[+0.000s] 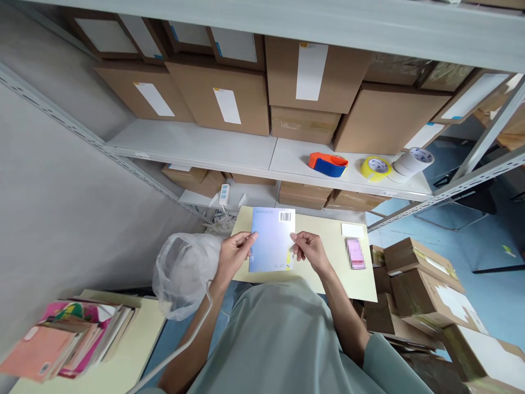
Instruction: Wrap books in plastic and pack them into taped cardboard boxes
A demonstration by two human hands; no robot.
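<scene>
A thin light-blue book (271,241) with a barcode at its upper right corner is held above the pale yellow table. My left hand (238,253) pinches its left edge between thumb and fingers. On the opposite edge, my right hand (308,249) grips it the same way, fingers curled. The barcode side faces up toward me. To the right on the pale yellow table (328,235) lie a white card (351,230) and a pink, blurred-out rectangular thing (355,253).
Cardboard boxes (221,98) fill the shelves ahead. Tape rolls (375,168) and an orange-blue band (328,164) sit on the shelf (287,156). At left are a plastic-lined bin (184,268) and a book stack (61,339). More cartons (426,295) are piled right.
</scene>
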